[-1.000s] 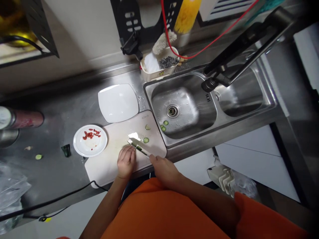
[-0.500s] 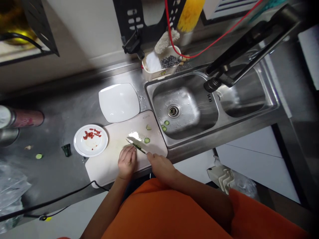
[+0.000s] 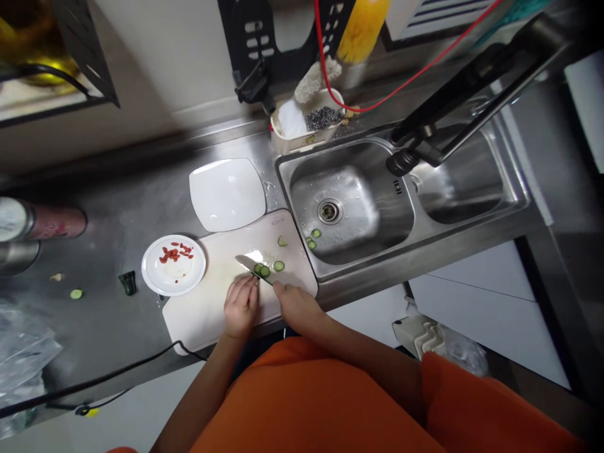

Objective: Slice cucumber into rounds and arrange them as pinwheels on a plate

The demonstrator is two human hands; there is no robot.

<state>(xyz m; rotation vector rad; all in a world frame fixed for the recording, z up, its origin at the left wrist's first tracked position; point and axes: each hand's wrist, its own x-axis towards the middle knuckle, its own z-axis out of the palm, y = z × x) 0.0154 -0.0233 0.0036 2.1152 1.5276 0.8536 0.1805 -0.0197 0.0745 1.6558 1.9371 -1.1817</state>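
My right hand [image 3: 297, 307] grips the handle of a kitchen knife [image 3: 248, 262], its blade slanting up and left over the white cutting board [image 3: 198, 321]. Just left of the blade, my left hand [image 3: 241, 306] has its fingers curled down on a cucumber, mostly hidden beneath them. Fresh cucumber slices [image 3: 262, 270] lie against the blade's right side. One separate slice [image 3: 279, 266] rests further right on the board, and a small cucumber scrap [image 3: 282, 241] lies above it.
A round white plate [image 3: 150, 277] with small red pieces overlaps the board's left edge. Behind the board sits a squarish white plate [image 3: 227, 195]. To the right is a steel sink [image 3: 358, 242] with several cucumber slices in it. A dark green cucumber end [image 3: 127, 283] lies on the left counter.
The knife has shifted slightly up and left, and its blade now shows flatter. More cut slices are visible beside it. My left hand has stayed nearly in place.
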